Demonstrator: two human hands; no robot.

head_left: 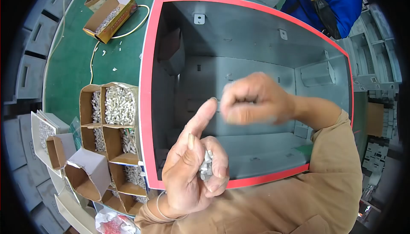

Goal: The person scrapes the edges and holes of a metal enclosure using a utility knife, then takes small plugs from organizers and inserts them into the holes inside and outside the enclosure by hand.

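My left hand (188, 165) has its palm turned up, and its lower fingers curl around several small grey-white plugs (206, 165). Its index finger points up and away toward the other hand. Slightly blurred, my right hand (256, 99) hovers over the grey metal box with its fingers curled in; whatever sits between the fingertips is hidden. Both hands are above the near part of the grey metal box (256, 74), whose rim is covered with red tape (147, 93). Small brackets and holes show on its inner walls.
At left, a divided cardboard box (109, 125) holds many small white pieces. An open yellow carton (110, 18) with more pieces stands on the green table (124, 57), near a cable (92, 59). A plastic bag (113, 223) lies lower left. A person in blue (337, 3) works at upper right.
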